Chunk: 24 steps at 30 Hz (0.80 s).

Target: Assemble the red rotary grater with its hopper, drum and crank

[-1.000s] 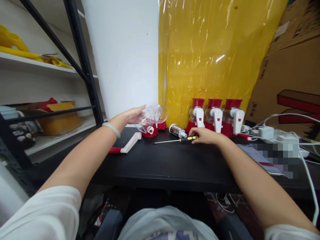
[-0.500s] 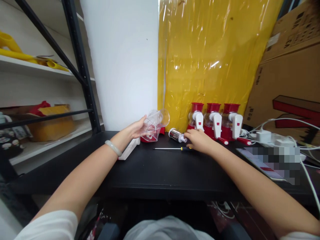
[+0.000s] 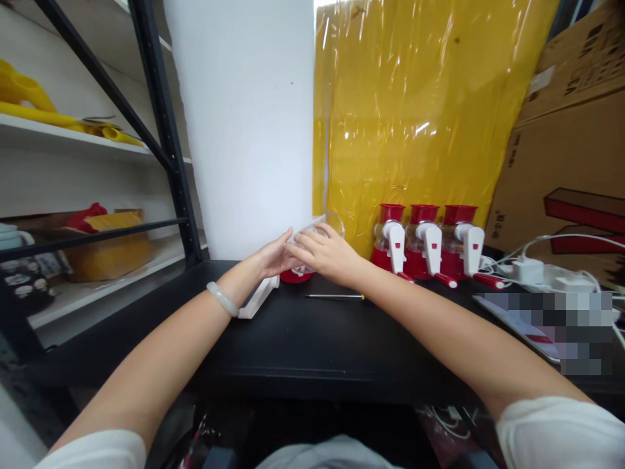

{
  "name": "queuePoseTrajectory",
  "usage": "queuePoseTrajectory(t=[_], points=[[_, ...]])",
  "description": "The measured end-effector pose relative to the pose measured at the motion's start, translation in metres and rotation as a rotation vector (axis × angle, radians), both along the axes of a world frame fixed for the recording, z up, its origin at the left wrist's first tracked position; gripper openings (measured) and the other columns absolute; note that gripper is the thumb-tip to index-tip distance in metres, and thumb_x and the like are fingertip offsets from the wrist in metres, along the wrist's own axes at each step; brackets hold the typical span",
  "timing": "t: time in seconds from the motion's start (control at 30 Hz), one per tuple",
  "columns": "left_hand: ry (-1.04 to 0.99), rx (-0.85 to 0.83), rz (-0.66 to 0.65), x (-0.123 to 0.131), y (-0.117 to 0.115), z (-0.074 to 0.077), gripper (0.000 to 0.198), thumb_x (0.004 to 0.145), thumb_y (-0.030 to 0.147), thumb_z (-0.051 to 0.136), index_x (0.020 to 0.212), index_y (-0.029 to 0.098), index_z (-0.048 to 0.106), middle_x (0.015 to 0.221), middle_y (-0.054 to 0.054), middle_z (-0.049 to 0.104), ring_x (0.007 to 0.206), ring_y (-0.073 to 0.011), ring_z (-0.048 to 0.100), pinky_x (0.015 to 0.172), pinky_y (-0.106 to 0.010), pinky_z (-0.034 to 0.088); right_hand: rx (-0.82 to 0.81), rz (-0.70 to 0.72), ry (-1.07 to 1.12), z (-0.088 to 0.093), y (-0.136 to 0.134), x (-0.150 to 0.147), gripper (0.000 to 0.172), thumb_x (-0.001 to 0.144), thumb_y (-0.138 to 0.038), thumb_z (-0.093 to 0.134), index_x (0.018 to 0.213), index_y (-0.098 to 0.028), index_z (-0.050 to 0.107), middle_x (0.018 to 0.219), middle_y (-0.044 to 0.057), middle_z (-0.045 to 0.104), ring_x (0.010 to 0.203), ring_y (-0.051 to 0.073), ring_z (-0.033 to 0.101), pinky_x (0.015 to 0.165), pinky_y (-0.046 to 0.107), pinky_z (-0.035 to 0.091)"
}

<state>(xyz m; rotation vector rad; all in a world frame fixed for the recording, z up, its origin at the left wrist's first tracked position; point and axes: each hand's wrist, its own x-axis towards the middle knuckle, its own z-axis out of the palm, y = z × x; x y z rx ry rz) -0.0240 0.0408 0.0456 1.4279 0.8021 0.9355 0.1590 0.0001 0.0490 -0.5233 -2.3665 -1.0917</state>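
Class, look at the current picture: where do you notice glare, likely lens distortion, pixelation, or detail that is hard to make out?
Head view: white glare streaks the glossy yellow plastic sheet; head view: the black metal shelf post leans, probably wide-angle distortion; head view: blocky pixelation covers part of the thin, flat device; head view: the clear plastic part is faint, partly behind the right hand.

The screwdriver (image 3: 334, 296), gripped by its handle a second ago, has been released by the right hand (image 3: 326, 255) and left on the black tabletop (image 3: 293, 342); its handle is now hidden by the forearm. The right hand has been brought across to the clear plastic housing (image 3: 309, 227), its fingers laid over it beside the left hand (image 3: 277, 256). Much of the housing is thereby covered. The perforated metal drum can no longer be seen; whether it has been moved cannot be told.
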Motion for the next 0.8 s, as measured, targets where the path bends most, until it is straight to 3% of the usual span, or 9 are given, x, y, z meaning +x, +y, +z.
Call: queuePoseTrajectory(t=[0.07, 0.13, 0.2, 0.27, 0.37, 0.5, 0.63, 0.8], points=[[0.016, 0.03, 0.075, -0.011, 0.007, 0.002, 0.052, 0.089, 0.062, 0.04, 0.096, 0.014, 0.057, 0.093, -0.013, 0.068, 0.089, -0.0221, 0.066, 0.08, -0.033, 0.054, -0.039, 0.01, 0.117, 0.009, 0.007, 0.006, 0.05, 0.085, -0.019, 0.054, 0.135, -0.019, 0.044, 0.125, 0.015, 0.056, 0.115, 0.028, 0.052, 0.102, 0.051, 0.034], [0.136, 0.149, 0.261, -0.025, 0.021, 0.003, 0.053, 0.083, 0.064, 0.049, 0.093, 0.012, 0.056, 0.099, -0.017, 0.067, 0.094, -0.0265, 0.066, 0.078, -0.037, 0.055, -0.141, 0.033, 0.275, 0.021, 0.016, 0.015, 0.061, 0.079, -0.029, 0.064, 0.135, -0.019, 0.042, 0.124, 0.015, 0.055, 0.114, 0.029, 0.052, 0.095, 0.049, 0.04], [0.264, 0.293, 0.435, -0.039, 0.038, 0.002, 0.049, 0.08, 0.058, 0.057, 0.094, 0.012, 0.056, 0.113, -0.02, 0.062, 0.105, -0.0292, 0.062, 0.079, -0.037, 0.055, -0.265, 0.072, 0.446, 0.032, 0.028, 0.024, 0.07, 0.071, -0.036, 0.072, 0.133, -0.021, 0.043, 0.122, 0.014, 0.055, 0.111, 0.029, 0.054, 0.091, 0.048, 0.044], [0.457, 0.384, 0.503, -0.05, 0.053, -0.002, 0.05, 0.072, 0.049, 0.069, 0.102, 0.012, 0.055, 0.126, -0.021, 0.057, 0.117, -0.0315, 0.055, 0.087, -0.038, 0.052, -0.384, 0.111, 0.588, 0.04, 0.041, 0.031, 0.073, 0.065, -0.036, 0.077, 0.13, -0.019, 0.046, 0.117, 0.013, 0.056, 0.106, 0.027, 0.056, 0.09, 0.045, 0.046], [0.676, 0.414, 0.412, -0.056, 0.066, -0.013, 0.079, 0.056, 0.038, 0.081, 0.123, 0.013, 0.049, 0.14, -0.023, 0.045, 0.13, -0.0335, 0.044, 0.101, -0.04, 0.042, -0.537, 0.117, 0.746, 0.045, 0.06, 0.035, 0.077, 0.059, -0.036, 0.081, 0.126, -0.017, 0.049, 0.11, 0.012, 0.058, 0.098, 0.025, 0.058, 0.09, 0.044, 0.047], [0.683, 0.35, 0.231, -0.047, 0.07, -0.027, 0.103, 0.051, 0.035, 0.084, 0.139, 0.014, 0.035, 0.144, -0.023, 0.041, 0.129, -0.0328, 0.045, 0.1, -0.037, 0.043, -0.67, 0.102, 0.897, 0.045, 0.076, 0.034, 0.078, 0.055, -0.039, 0.082, 0.124, -0.017, 0.051, 0.108, 0.011, 0.06, 0.094, 0.024, 0.059, 0.09, 0.045, 0.047], [0.67, 0.352, 0.272, -0.039, 0.071, -0.033, 0.1, 0.052, 0.043, 0.083, 0.135, 0.01, 0.04, 0.136, -0.022, 0.051, 0.12, -0.0325, 0.054, 0.095, -0.037, 0.046, -0.727, 0.085, 1.03, 0.043, 0.082, 0.033, 0.075, 0.059, -0.044, 0.079, 0.123, -0.017, 0.052, 0.111, 0.012, 0.06, 0.101, 0.025, 0.058, 0.095, 0.047, 0.044], [0.689, 0.346, 0.226, -0.037, 0.069, -0.035, 0.076, 0.053, 0.05, 0.081, 0.113, 0.009, 0.058, 0.115, -0.019, 0.066, 0.1, -0.0315, 0.064, 0.082, -0.038, 0.051, -0.806, 0.121, 1.109, 0.04, 0.089, 0.029, 0.086, 0.059, -0.047, 0.079, 0.13, -0.017, 0.043, 0.115, 0.013, 0.057, 0.103, 0.026, 0.057, 0.097, 0.05, 0.044]])
